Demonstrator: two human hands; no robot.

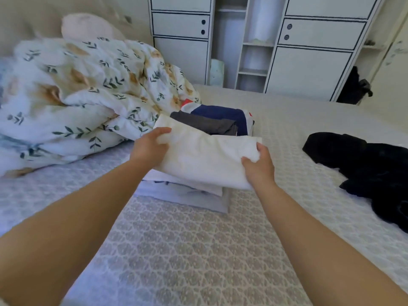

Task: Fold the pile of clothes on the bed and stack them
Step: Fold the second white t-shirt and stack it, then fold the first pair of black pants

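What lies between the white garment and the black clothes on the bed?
Only bare bedsheet lies between the white garment and the black clothes, head view.

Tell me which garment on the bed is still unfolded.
The black garment, lying crumpled at the right on the bed. The white one is folded, held by both hands; the grey and navy ones are folded behind it.
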